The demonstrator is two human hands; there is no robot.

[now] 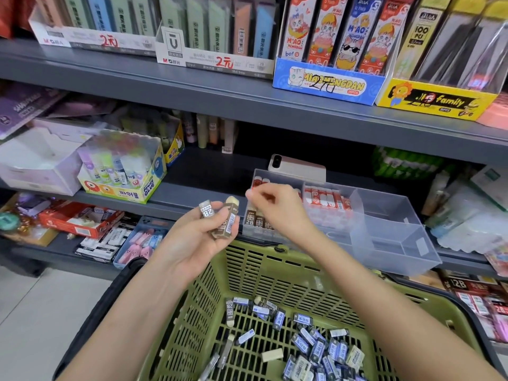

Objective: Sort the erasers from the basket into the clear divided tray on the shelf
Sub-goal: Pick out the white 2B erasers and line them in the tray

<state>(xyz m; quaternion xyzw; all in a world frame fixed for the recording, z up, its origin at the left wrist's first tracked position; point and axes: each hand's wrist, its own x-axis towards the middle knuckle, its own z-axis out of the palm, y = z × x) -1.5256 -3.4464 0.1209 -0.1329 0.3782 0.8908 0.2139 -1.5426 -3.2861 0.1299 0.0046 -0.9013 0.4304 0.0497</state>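
Placing: left hand (pixel 192 237) grips erasers (pixel 224 222) left of the tray (pixel 395 237); right hand (pixel 275 210) is blurred over it, whether holding one I cannot tell. Next, probably pass one across.

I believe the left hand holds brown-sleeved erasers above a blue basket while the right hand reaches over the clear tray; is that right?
Not quite: the head view shows the basket is green, not blue. The left hand does hold brown-sleeved erasers above it, and the right hand reaches over the clear tray.
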